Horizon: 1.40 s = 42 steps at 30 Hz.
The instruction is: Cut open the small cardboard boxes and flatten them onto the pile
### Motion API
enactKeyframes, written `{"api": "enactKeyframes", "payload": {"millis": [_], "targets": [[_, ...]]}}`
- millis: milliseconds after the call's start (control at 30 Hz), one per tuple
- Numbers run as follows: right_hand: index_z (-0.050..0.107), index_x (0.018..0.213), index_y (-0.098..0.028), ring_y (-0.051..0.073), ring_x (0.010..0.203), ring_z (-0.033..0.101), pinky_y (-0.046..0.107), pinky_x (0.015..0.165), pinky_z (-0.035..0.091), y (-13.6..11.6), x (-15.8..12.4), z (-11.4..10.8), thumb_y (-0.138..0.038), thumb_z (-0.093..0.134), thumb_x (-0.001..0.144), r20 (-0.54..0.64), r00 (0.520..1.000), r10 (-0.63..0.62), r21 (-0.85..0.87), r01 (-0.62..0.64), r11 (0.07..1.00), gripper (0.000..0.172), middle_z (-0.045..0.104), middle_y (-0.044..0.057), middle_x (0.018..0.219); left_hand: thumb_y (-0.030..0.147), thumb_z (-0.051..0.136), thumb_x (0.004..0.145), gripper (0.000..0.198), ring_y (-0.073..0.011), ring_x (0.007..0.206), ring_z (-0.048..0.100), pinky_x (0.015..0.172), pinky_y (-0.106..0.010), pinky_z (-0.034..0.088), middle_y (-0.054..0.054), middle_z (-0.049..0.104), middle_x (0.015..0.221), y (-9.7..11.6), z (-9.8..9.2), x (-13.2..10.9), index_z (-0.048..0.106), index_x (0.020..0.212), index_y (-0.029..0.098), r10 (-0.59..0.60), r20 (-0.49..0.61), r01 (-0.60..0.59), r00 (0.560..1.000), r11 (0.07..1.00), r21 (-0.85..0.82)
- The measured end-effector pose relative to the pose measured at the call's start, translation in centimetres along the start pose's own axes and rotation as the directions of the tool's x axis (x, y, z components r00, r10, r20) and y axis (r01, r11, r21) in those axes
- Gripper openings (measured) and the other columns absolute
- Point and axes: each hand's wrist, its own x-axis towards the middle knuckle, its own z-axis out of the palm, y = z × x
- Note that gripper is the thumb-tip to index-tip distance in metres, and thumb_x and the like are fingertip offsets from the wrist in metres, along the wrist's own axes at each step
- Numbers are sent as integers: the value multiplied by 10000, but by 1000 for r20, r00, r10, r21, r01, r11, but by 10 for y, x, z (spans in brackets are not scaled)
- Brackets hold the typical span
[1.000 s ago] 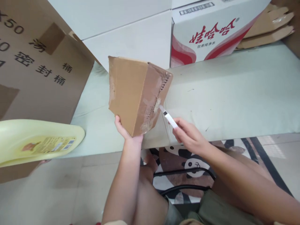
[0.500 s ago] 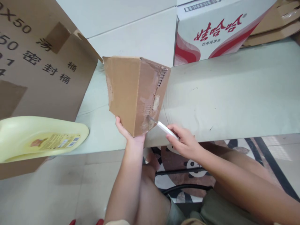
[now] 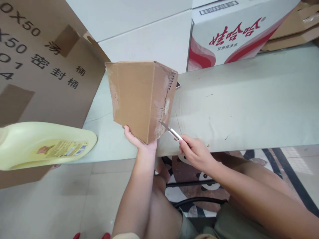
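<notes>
A brown cardboard box is held tilted above the table, with torn corrugated edges and peeling tape along its right side. My left hand grips it from below, the thumb on the near face and the other fingers hidden underneath. In my right hand is a white-handled utility knife. Its blade points up and left, the tip at the torn, taped side of the box near the lower end. I cannot tell how far the blade goes in.
A yellow bottle lies at the left by a large printed carton. White boxes and a red-and-white water carton stand along the back of the pale green table. Part of a phone-like object shows behind the held box.
The box has turned slightly, showing more of its broad face. The knife has rolled in my right hand, so the slot in its handle now shows. A dark-edged object has come into view behind the box.
</notes>
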Motion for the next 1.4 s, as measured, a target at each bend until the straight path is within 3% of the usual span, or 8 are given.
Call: {"api": "enactKeyframes", "payload": {"millis": [500, 733, 1033, 1133, 1267, 1400], "targets": [[519, 787, -219, 125, 530, 501, 253, 560, 370, 4, -1, 1, -359, 365, 982, -14, 1000, 0, 9, 0, 1000, 285, 535, -27, 596, 629, 452, 833, 588, -362, 1357, 510, 1017, -501, 522, -78, 565, 1466, 2, 0, -1, 642, 1269, 284, -9, 59, 6, 998, 998, 55], [468, 714, -225, 127, 525, 466, 262, 561, 349, 2, 0, 1, -372, 356, 995, 12, 1000, 21, 2, -21, 1000, 337, 486, -30, 583, 646, 436, 848, 571, -354, 1282, 569, 960, -480, 546, -69, 608, 1406, 0, -1, -1, 652, 1252, 305, 11, 55, -16, 998, 994, 106], [451, 778, -228, 148, 562, 525, 278, 602, 368, 1, -2, 8, -366, 334, 1011, 156, 981, 112, -20, -110, 994, 295, 536, -24, 612, 598, 480, 839, 550, -318, 1185, 608, 884, -424, 551, -75, 644, 1323, -5, -2, -3, 635, 1271, 295, 58, -73, -55, 996, 997, 53], [467, 845, -225, 152, 563, 538, 274, 604, 372, 3, -4, 13, -365, 311, 1026, 197, 972, 124, 5, -128, 992, 277, 552, -26, 619, 605, 465, 834, 565, -335, 1217, 595, 904, -440, 552, -77, 639, 1337, -7, -5, -2, 641, 1267, 288, 77, -41, -76, 996, 996, 39], [393, 822, -236, 152, 551, 498, 273, 584, 320, 6, -6, 20, -334, 303, 1030, 228, 965, 131, -98, -111, 989, 247, 499, -29, 611, 587, 469, 841, 514, -354, 1259, 574, 932, -476, 551, -60, 632, 1356, -7, -5, -4, 661, 1227, 306, 101, 22, -101, 995, 995, 18], [319, 805, -246, 144, 538, 418, 279, 579, 258, 6, -3, 21, -305, 313, 1027, 213, 968, 129, -190, -89, 978, 229, 417, -44, 608, 597, 477, 838, 526, -361, 1249, 577, 874, -474, 567, -63, 630, 1364, -7, -2, -7, 664, 1242, 317, -2, -6, 2, 1000, 1000, -1]]}}
